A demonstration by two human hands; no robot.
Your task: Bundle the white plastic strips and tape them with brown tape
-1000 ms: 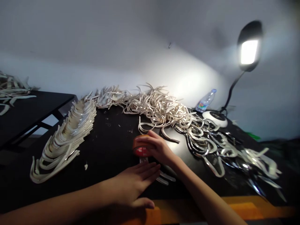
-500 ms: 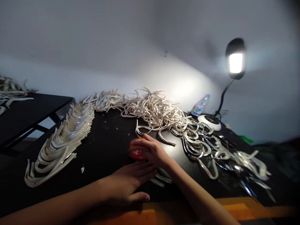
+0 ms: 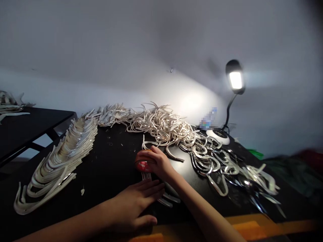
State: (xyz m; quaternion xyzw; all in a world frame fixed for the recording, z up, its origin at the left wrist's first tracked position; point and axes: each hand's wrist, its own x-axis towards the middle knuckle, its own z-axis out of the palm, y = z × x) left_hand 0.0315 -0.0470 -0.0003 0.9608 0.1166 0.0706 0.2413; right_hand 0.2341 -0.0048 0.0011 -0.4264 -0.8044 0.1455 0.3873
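My right hand (image 3: 156, 163) is closed around a small round orange and red object (image 3: 141, 164), a roll or tin, resting on the black table (image 3: 111, 161). My left hand (image 3: 136, 203) lies flat with fingers stretched out, pressing a few pale curved strips (image 3: 168, 200) against the table just in front of the round object. The strips poke out from under both hands.
A neat row of stacked curved strips (image 3: 60, 158) runs along the left. A tangled heap of strips (image 3: 164, 126) fills the back and shinier ones (image 3: 227, 164) spread to the right. A lit desk lamp (image 3: 234, 79) and a bottle (image 3: 208, 119) stand at the back right. A second black table (image 3: 22, 124) is at far left.
The view has drifted, so everything sits lower and further left in frame. Both hands keep their hold and position relative to the round object and the strips.
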